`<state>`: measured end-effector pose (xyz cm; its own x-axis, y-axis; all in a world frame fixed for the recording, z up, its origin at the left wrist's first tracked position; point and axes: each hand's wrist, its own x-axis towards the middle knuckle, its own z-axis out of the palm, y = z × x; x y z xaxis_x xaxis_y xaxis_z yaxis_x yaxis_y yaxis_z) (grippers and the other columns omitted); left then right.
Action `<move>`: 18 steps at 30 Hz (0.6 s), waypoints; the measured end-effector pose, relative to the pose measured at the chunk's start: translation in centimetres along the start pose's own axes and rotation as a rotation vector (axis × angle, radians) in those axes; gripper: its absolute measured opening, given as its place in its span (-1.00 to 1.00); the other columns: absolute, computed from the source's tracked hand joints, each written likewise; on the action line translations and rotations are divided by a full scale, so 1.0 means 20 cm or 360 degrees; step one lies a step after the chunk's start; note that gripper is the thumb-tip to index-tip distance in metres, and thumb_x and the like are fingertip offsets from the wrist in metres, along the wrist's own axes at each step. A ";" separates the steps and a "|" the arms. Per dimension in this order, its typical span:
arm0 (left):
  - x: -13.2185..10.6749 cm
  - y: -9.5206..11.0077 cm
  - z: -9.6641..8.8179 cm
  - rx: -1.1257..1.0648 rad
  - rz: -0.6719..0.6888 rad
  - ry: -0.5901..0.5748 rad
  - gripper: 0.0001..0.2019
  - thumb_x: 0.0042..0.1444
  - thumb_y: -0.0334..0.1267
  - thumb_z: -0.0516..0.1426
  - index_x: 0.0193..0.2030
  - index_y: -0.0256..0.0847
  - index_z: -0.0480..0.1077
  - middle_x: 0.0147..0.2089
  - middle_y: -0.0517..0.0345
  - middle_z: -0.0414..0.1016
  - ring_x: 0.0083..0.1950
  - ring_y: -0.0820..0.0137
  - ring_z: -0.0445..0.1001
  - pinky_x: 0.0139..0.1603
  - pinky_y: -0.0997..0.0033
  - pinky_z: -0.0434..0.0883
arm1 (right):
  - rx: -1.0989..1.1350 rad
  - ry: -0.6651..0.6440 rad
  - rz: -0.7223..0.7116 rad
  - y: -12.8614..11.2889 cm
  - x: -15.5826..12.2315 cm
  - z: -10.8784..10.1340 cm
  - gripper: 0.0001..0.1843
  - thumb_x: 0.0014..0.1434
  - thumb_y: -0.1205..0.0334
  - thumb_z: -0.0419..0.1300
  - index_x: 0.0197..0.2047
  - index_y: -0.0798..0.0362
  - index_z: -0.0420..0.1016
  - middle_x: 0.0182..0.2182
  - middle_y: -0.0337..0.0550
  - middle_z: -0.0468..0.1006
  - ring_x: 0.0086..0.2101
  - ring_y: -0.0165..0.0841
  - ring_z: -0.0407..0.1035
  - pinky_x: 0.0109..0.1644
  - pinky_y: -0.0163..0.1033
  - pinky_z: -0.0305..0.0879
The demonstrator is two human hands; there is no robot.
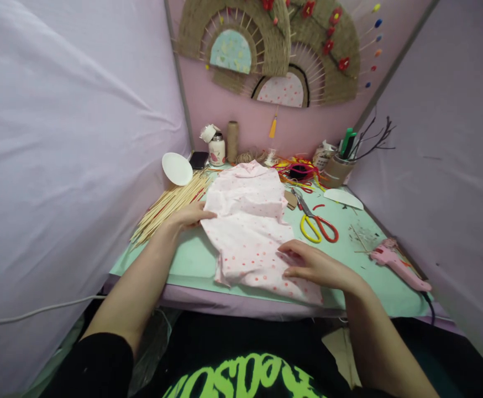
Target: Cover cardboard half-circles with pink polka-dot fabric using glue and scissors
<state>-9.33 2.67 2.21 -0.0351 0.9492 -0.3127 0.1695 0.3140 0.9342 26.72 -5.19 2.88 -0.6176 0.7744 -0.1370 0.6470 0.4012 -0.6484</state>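
Note:
A pink cloth [250, 232] with small red and pink dots lies rumpled across the middle of the table, its lower edge near the table's front. At the cloth's left edge is my left hand [189, 215], with the edge pinched between its fingers; some fingertips are hidden there. My right hand [311, 264] rests on the lower right of the cloth, thumb and fingers apart, holding nothing. Scissors [310, 215] with one yellow and one red handle lie to the right of the cloth, blades pointing away from me.
Thin wooden sticks [171, 204] lie at left beside a white disc [177, 168] and a phone [199, 160]. A pink glue gun [401, 267] sits at right. Behind are a bottle [216, 149], a twine spool [232, 142], coloured cords [297, 170] and a pot [336, 169] holding twigs.

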 end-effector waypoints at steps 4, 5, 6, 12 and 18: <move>0.02 0.02 -0.04 0.0037 0.0214 0.0623 -0.59 -0.07 -0.25 0.27 -0.05 -0.21 0.34 -0.38 0.18 0.45 -0.45 0.48 0.42 -0.50 0.54 0.27 | -0.0055 0.0066 -0.0087 0.00 -0.05 0.04 -0.45 0.10 -0.05 0.28 0.11 -0.01 0.40 0.13 0.03 0.40 0.13 -0.12 0.28 0.24 0.00 0.18; 0.00 0.01 -0.03 0.0098 0.0278 0.0717 -0.56 -0.05 -0.23 0.25 0.00 -0.20 0.31 -0.29 0.15 0.47 -0.41 0.48 0.43 -0.47 0.54 0.29 | -0.0075 0.0094 -0.0090 0.00 -0.06 0.05 -0.44 0.10 -0.05 0.28 0.12 -0.01 0.39 0.15 0.03 0.39 0.14 -0.12 0.27 0.25 0.00 0.17; -0.04 0.00 -0.02 0.0194 0.0350 0.0763 -0.54 -0.04 -0.20 0.24 0.02 -0.20 0.29 -0.22 0.11 0.47 -0.35 0.46 0.44 -0.42 0.51 0.32 | -0.0093 0.0134 -0.0084 0.00 -0.07 0.05 -0.44 0.11 -0.06 0.28 0.13 -0.01 0.38 0.15 0.02 0.38 0.14 -0.12 0.27 0.26 -0.01 0.17; -0.41 -0.11 0.17 0.0977 0.0641 0.0172 -0.72 0.09 -0.04 0.14 -0.19 -0.19 0.44 -0.19 0.04 0.53 -0.14 0.26 0.47 -0.08 0.29 0.36 | -0.0185 0.0391 0.0106 0.07 -0.05 0.09 -0.55 0.16 0.02 0.21 0.07 0.03 0.40 0.03 0.01 0.47 0.04 -0.14 0.35 0.14 -0.03 0.25; -0.49 -0.19 0.29 0.1107 0.0516 -0.0077 -0.49 -0.06 -0.08 0.25 0.06 -0.20 0.41 -0.08 0.04 0.52 -0.09 0.21 0.45 -0.08 0.28 0.34 | -0.0193 0.0490 0.0344 0.08 0.01 0.13 -0.57 0.06 0.12 0.24 0.00 0.04 0.41 -0.20 -0.06 0.53 -0.18 -0.18 0.41 -0.09 -0.11 0.30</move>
<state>-3.87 -7.97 0.71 0.1628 0.9846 -0.0636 0.7451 -0.0805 0.6621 26.50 -5.73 0.01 -0.3101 0.9505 -0.0178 0.8069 0.2533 -0.5336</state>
